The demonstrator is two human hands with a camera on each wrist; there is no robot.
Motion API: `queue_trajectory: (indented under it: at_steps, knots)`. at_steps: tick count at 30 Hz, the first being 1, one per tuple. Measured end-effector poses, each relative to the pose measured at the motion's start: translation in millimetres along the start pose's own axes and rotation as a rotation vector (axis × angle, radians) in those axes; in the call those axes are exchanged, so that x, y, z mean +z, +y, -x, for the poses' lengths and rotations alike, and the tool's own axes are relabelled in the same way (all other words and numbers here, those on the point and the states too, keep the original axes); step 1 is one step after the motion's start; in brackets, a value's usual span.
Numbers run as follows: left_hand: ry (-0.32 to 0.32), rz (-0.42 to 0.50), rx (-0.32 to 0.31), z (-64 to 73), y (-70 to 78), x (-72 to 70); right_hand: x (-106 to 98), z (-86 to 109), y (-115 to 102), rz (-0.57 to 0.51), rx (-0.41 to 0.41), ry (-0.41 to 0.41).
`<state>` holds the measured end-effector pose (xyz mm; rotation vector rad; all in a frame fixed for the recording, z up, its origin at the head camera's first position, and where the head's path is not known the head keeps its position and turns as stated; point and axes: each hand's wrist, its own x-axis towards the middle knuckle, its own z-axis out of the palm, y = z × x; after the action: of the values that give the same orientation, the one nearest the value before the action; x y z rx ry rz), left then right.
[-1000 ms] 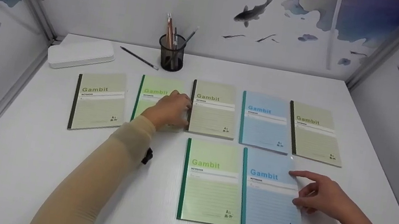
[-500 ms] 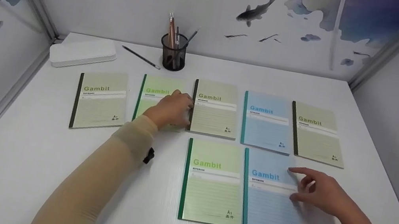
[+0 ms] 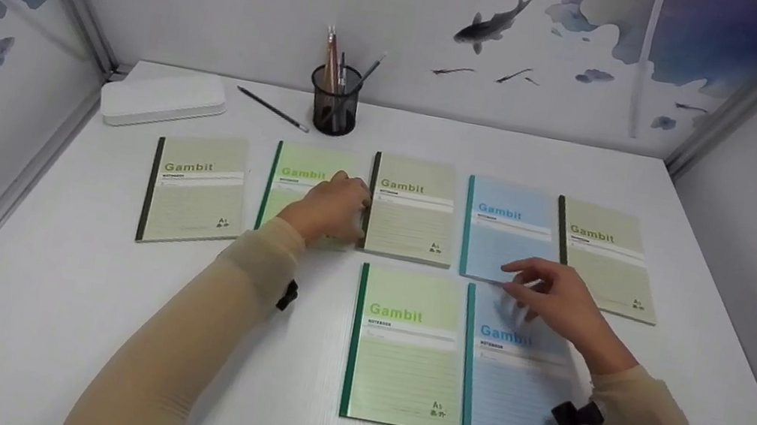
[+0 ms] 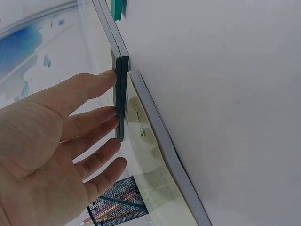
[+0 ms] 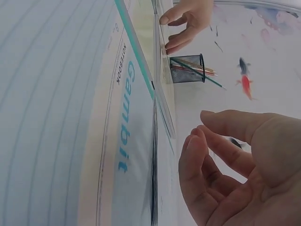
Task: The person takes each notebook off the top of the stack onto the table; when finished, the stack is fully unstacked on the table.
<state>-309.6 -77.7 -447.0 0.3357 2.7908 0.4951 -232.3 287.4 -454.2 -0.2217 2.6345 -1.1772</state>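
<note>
My left hand [image 3: 330, 205] reaches over a green notebook [image 3: 310, 164] in the back row. Its fingertips rest on the dark spine side of the middle olive notebook [image 3: 414, 229]. In the left wrist view two dark spines [image 4: 121, 89] lie one on the other there, and the fingers are fairly straight. My right hand [image 3: 565, 303] hovers over the gap between the back blue notebook [image 3: 511, 199] and the front blue notebook [image 3: 516, 401], fingers loosely bent, holding nothing. A green notebook [image 3: 407, 369] lies left of the front blue one.
Olive notebooks lie at the back row's left end [image 3: 193, 206] and right end [image 3: 614, 257]. Behind stand a black mesh pencil cup [image 3: 334, 107] and a white case [image 3: 164, 101], with a loose pencil [image 3: 273, 109] between them. Fish-printed walls enclose the white table [image 3: 66, 315].
My right hand has left the front blue notebook's right edge and moved up and left toward the back blue one. The left hand stays at the middle olive notebook; the head view shifts slightly.
</note>
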Motion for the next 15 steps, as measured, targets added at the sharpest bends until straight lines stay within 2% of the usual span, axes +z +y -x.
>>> queue_trajectory:
  at_steps: [6,11,15]
  knots:
    - [0.006,-0.005,0.025,0.0,0.6,-1.2,11,-27.6,-13,-0.038,0.003,0.005]
    - [0.005,-0.017,0.027,-1.2,-0.6,-1.0,18,-49.2,-23,0.034,0.015,0.035]
    - [-0.002,0.002,0.004,-1.4,-0.5,-0.6,23,-65.1,-27,0.086,-0.009,0.052]
